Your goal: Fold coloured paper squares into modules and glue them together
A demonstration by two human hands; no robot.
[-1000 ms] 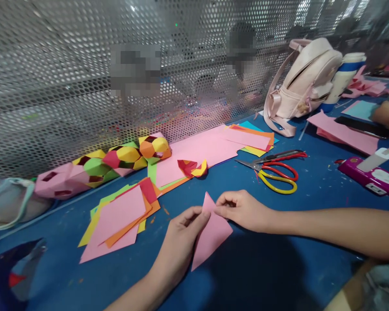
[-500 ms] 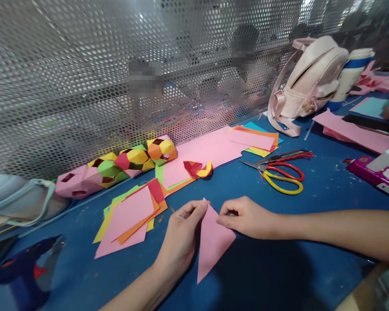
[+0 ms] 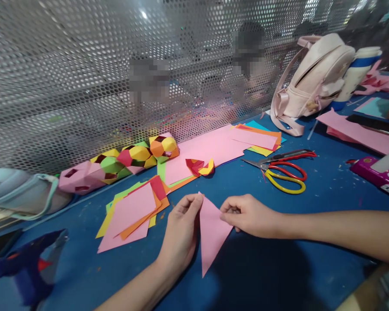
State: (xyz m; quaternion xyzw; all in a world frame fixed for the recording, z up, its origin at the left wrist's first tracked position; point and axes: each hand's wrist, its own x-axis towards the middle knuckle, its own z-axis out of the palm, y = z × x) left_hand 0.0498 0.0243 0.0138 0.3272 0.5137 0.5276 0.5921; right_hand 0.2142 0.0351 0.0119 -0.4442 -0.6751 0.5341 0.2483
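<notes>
The left hand (image 3: 181,229) slants forward from its forearm, grip pinched on the far corner of a pink paper triangle (image 3: 212,237). The paper lies between both hands, its long point towards the body. The right hand (image 3: 251,216) extends sideways, forearm nearly level, fingers curled, grip clamped on the triangle's right edge. Beyond that grip, scissors (image 3: 265,166) rest on the blue surface (image 3: 330,185).
</notes>
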